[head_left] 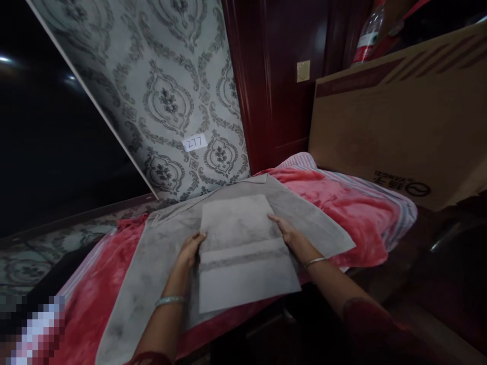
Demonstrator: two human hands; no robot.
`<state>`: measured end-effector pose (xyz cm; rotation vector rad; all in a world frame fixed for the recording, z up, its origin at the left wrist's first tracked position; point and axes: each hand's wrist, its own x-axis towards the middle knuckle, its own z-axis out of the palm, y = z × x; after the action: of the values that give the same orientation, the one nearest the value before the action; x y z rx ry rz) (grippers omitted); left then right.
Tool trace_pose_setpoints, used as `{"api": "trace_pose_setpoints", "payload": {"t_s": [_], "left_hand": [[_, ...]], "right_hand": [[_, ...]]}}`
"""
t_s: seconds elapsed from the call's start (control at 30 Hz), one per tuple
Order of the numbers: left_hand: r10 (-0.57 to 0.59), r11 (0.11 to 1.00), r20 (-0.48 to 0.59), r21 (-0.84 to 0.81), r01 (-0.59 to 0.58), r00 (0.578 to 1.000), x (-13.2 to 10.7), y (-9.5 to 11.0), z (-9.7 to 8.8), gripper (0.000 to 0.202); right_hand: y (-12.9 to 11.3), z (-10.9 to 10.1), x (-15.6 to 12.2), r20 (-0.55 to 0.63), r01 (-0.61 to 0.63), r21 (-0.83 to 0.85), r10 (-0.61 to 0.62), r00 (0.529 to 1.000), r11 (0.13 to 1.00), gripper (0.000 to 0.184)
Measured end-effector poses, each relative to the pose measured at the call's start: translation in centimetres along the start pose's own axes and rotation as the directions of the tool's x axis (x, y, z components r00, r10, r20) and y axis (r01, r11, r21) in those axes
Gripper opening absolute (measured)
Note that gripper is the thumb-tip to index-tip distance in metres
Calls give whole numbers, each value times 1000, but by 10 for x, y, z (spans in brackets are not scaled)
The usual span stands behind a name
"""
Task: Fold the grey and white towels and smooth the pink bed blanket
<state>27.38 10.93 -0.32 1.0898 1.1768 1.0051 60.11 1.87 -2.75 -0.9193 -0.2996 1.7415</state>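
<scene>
A pale grey folded towel (239, 223) with a darker band across it lies over a larger grey cloth (160, 263). Its lower end reaches past the cloth's near edge. My left hand (191, 248) grips the towel's left side, the thumb on top near the edge. On the opposite side, my right hand (289, 236) holds the right edge, slightly higher up. The undersides of the towel and some fingertips are hidden.
Red plush fabric (350, 205) and a striped cloth (403, 215) lie beneath. A cardboard box (395, 116) stands at right, a bottle (368, 40) behind it. A dark screen (57, 126) is at left; patterned wall (167, 96) and dark red door (285, 111) stand behind.
</scene>
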Motion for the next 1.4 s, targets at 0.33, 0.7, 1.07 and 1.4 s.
{"api": "trace_pose_setpoints", "payload": {"t_s": [0.33,0.7,1.07,1.4], "left_hand": [[3,994,23,-105,-1,1000,-3,-35,-16,69],[59,998,218,1,-61,974,-17,-33,-22,114],[87,996,233,16,-93,969,-10,-40,-27,100],[113,981,205,130,-142,972,-10,-32,-25,87]], "right_hand": [[24,-28,20,45,86,106,-92,995,991,32],[28,-24,14,116,202,-14,-199,973,979,44],[29,-18,9,122,224,-29,-219,968,974,42],[25,-18,21,159,285,-18,-278,947,958,49]]}}
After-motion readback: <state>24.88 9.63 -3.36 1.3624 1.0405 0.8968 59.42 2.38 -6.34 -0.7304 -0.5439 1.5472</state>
